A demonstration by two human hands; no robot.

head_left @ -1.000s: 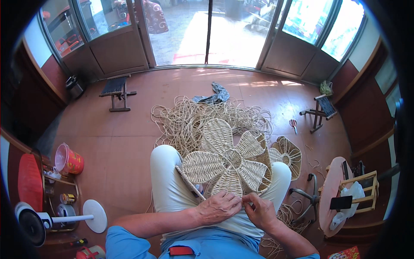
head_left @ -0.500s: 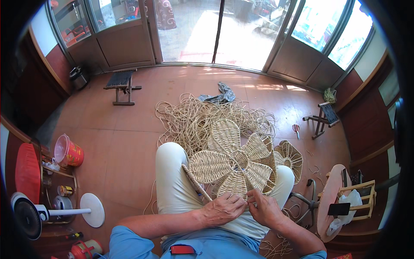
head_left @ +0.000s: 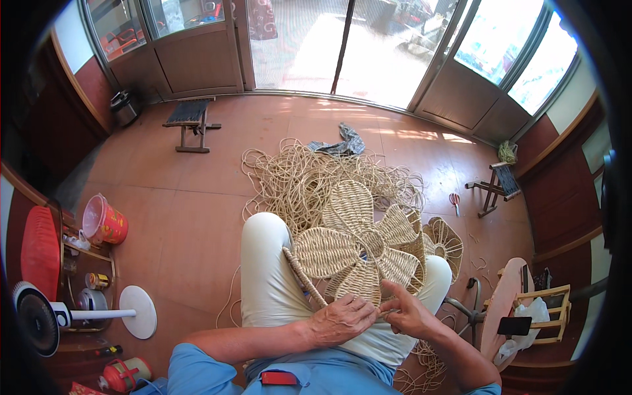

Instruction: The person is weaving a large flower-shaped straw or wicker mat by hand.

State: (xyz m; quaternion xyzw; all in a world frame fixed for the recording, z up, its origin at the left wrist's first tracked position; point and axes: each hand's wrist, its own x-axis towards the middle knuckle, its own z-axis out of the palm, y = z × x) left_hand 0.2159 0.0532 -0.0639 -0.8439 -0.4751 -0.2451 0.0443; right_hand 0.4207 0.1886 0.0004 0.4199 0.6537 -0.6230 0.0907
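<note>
A flower-shaped piece of woven straw cord (head_left: 322, 253) rests across my thighs, with broad petals around a round centre and a rolled rim at its left. My left hand (head_left: 342, 320) is closed on the near edge of its lowest petal, fingers curled together. Just beside it, my right hand (head_left: 409, 315) is at the same edge with the index finger straightened and apart from the thumb; the other fingers are bent. Whether a strand lies under them is hidden. Behind the woven piece, a large heap of loose straw cord (head_left: 283, 178) spreads over the floor.
Another woven piece (head_left: 444, 240) lies beyond my right knee. Red-handled scissors (head_left: 455, 203) and a folding stool (head_left: 495, 187) are to the right; another stool (head_left: 191, 115) stands far left. A red bucket (head_left: 108, 220) and a white-based fan (head_left: 138, 313) stand left. At right is a round seat (head_left: 500, 309).
The right index finger has straightened and lifted away from the thumb at the petal's edge. My left hand keeps its hold. The whole view has shifted slightly.
</note>
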